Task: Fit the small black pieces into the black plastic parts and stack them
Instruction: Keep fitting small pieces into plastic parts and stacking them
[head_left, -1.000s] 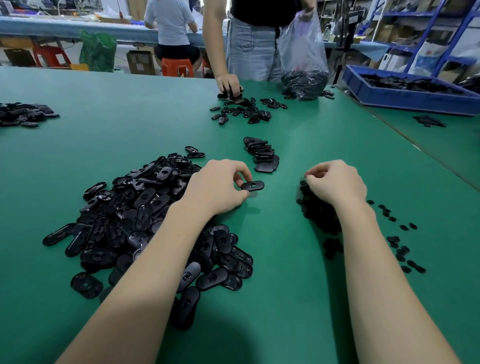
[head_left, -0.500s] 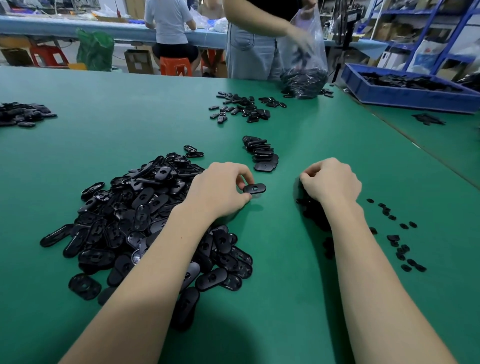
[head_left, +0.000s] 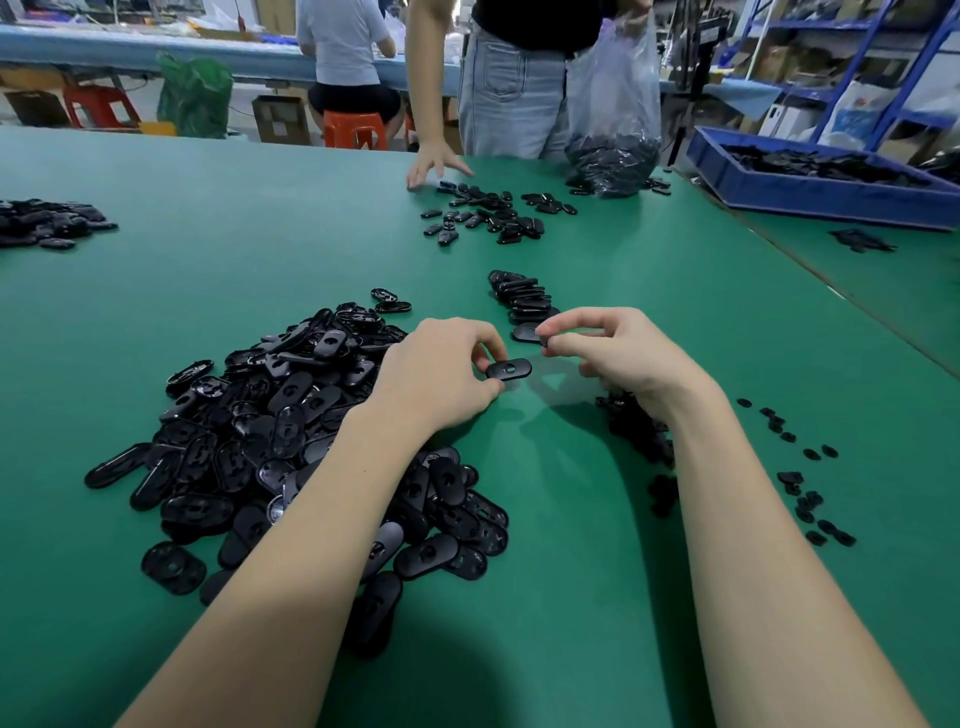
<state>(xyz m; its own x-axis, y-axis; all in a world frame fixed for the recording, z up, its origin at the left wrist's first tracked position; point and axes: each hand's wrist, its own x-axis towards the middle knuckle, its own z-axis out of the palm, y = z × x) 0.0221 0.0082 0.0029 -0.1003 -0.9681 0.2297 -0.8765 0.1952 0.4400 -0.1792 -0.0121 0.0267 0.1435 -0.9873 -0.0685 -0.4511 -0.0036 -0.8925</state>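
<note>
Left hand (head_left: 441, 379) fingers pinch black plastic part (head_left: 509, 369) | right hand (head_left: 618, 353) fingers pinch small piece (head_left: 544, 340), mostly hidden

The right hand (head_left: 618, 353) has lifted from its small pieces toward the left hand's part (head_left: 509, 369).

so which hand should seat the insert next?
Right hand: its fingertips pinch what looks like a small black piece just above the oval black plastic part, which the left hand holds.
</note>
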